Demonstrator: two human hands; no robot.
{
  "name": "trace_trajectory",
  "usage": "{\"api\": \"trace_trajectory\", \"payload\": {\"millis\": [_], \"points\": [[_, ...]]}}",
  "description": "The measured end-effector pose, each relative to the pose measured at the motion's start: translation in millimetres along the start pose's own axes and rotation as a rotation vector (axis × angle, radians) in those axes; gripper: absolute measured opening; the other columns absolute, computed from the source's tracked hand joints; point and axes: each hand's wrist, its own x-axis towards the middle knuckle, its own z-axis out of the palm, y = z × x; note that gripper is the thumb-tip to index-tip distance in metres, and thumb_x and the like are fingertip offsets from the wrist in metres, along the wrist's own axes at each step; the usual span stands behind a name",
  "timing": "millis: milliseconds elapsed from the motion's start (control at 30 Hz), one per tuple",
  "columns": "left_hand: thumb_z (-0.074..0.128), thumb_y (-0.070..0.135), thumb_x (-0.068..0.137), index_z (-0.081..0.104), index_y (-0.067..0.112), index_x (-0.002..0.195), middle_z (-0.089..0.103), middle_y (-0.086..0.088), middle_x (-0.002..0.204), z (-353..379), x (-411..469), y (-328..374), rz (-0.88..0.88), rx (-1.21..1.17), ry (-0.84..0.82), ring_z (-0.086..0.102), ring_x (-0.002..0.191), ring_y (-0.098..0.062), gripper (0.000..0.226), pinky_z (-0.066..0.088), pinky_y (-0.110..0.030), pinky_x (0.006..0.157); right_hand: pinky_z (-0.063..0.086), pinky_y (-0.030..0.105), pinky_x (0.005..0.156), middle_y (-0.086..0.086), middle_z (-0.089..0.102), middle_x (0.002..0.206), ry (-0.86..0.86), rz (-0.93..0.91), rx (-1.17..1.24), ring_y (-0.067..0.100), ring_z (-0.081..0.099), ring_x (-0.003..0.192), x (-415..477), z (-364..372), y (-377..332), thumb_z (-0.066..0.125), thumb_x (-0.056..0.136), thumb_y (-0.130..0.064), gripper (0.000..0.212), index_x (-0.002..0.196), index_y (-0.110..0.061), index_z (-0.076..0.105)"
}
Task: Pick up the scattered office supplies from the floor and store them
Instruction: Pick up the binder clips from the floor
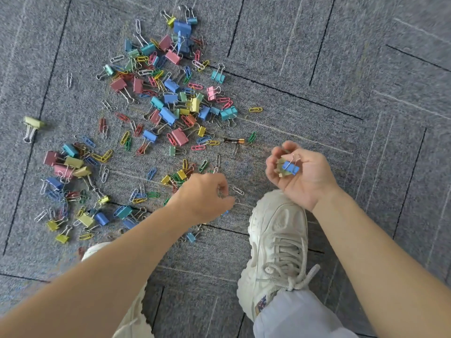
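Dozens of binder clips (179, 136) and paper clips (255, 109) lie scattered on the grey carpet (317, 93), thickest ahead and to the left. One battery (233, 141) lies among them, near the right edge of the spread. No storage container is in view.

Right hand (300, 174): palm up, fingers cupped around a small gathered lot, with a blue binder clip (290, 168) on top, its wire handles up. It hovers just above the toe of a white shoe (278, 240).

Left hand (202, 198): lowered to the carpet, fingers curled down, with a silver paper clip (238, 190) just beside the fingertips. The fingertips are hidden, so I cannot tell whether anything is pinched.

Handling, as judged:
- Everything is light and rigid, with no breakage risk.
- Binder clips: take them by the folded metal body or the wire handles. Painted bodies are likely slick, and the handles swing.
- Paper clips: thin and flat, so they probably snag in the carpet pile. A fingertip pinch at one looped end should lift them.
- Battery: smooth and round, so it may roll. Grip it across the barrel.

Risk: the cupped right hand could spill as it fills.
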Motion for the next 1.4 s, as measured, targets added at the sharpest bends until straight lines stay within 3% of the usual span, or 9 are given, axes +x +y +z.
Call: {"api": "trace_trajectory", "payload": {"millis": [167, 300, 400, 567, 733, 833, 900, 1067, 1400], "points": [[0.071, 0.053, 0.082, 0.056, 0.019, 0.113, 0.064, 0.000, 0.097, 12.5, -2.2, 9.6, -0.033, 0.454, 0.012, 0.061, 0.078, -0.017, 0.049, 0.055, -0.033, 0.071, 0.042, 0.022, 0.050, 0.002, 0.052, 0.067, 0.122, -0.017, -0.127, 0.014, 0.049, 0.057, 2.8, -3.6, -15.5, 0.042, 0.093, -0.018, 0.018, 0.084, -0.012, 0.057], [0.069, 0.038, 0.090, 0.058, 0.014, 0.100, 0.059, 0.001, 0.086, 21.5, -3.2, 17.8, -0.054, 0.570, 0.049, 0.057, 0.073, -0.016, 0.028, 0.048, -0.029, 0.064, 0.041, 0.026, 0.053, -0.001, 0.052, 0.064, 0.193, -0.004, -0.386, 0.015, 0.051, 0.056, 6.3, -5.5, -19.7, 0.056, 0.094, -0.039, 0.032, 0.073, -0.015, 0.060], [0.055, 0.012, 0.093, 0.055, 0.014, 0.097, 0.052, 0.003, 0.081, 26.7, -4.7, 20.7, 0.009, 0.472, 0.104, 0.056, 0.071, -0.016, 0.004, 0.050, -0.029, 0.063, 0.041, 0.026, 0.051, -0.001, 0.053, 0.064, 0.370, -0.031, -0.786, 0.016, 0.056, 0.054, 11.4, -7.7, -14.5, 0.066, 0.089, -0.046, 0.034, 0.073, -0.016, 0.058], [0.049, 0.009, 0.090, 0.038, 0.023, 0.072, 0.046, 0.002, 0.086, 7.9, -7.8, 11.1, 0.075, 0.173, 0.137, 0.050, 0.065, -0.012, 0.026, 0.045, -0.023, 0.058, 0.044, 0.031, 0.058, 0.009, 0.061, 0.058, 0.545, -0.187, -1.566, 0.032, 0.065, 0.060, 20.0, -10.6, -2.2, 0.065, 0.085, -0.053, 0.049, 0.066, -0.007, 0.062], [0.042, -0.002, 0.093, 0.044, 0.014, 0.097, 0.058, -0.008, 0.080, -26.2, -5.3, -12.0, 0.043, -0.084, 0.154, 0.052, 0.058, -0.020, 0.017, 0.040, -0.027, 0.047, 0.031, 0.026, 0.046, 0.001, 0.052, 0.051, 0.647, -0.219, -1.692, 0.018, 0.050, 0.047, 28.4, 1.4, 2.9, 0.072, 0.080, -0.054, 0.054, 0.059, -0.009, 0.053], [0.044, 0.003, 0.098, 0.053, 0.015, 0.121, 0.064, -0.005, 0.097, -42.0, -9.0, -24.9, -0.007, -0.218, 0.146, 0.063, 0.073, -0.021, 0.027, 0.055, -0.036, 0.059, 0.037, 0.022, 0.050, -0.001, 0.060, 0.058, 0.451, -0.304, -1.672, 0.017, 0.057, 0.054, 31.7, 8.0, 7.4, 0.070, 0.086, -0.035, 0.030, 0.069, -0.010, 0.066], [0.053, 0.004, 0.095, 0.063, 0.013, 0.109, 0.064, 0.002, 0.095, -47.8, -10.9, -32.7, -0.068, -0.298, 0.145, 0.061, 0.074, -0.011, 0.019, 0.052, -0.023, 0.064, 0.043, 0.026, 0.055, 0.002, 0.060, 0.057, 0.274, -0.287, -1.532, 0.014, 0.058, 0.051, 31.3, 15.1, 13.9, 0.066, 0.087, -0.023, 0.021, 0.071, -0.009, 0.065], [0.062, 0.014, 0.091, 0.054, 0.002, 0.080, 0.047, -0.006, 0.064, -48.7, -18.5, -48.3, -0.242, -0.741, 0.056, 0.043, 0.056, -0.016, 0.018, 0.040, -0.022, 0.051, 0.044, 0.028, 0.056, 0.006, 0.054, 0.069, -0.069, 0.027, -0.515, 0.019, 0.055, 0.059, 21.7, 35.3, 35.0, 0.048, 0.067, -0.007, 0.009, 0.061, -0.013, 0.049], [0.071, 0.063, 0.077, 0.051, 0.022, 0.097, 0.060, 0.003, 0.072, -30.6, -33.5, -48.1, -0.279, 0.212, 0.235, 0.058, 0.059, -0.012, 0.050, 0.050, -0.028, 0.057, 0.046, 0.033, 0.061, 0.009, 0.057, 0.080, -0.346, 0.162, -0.241, 0.024, 0.057, 0.076, 9.2, 35.9, 57.0, 0.048, 0.058, -0.008, 0.013, 0.067, -0.010, 0.058]]}}
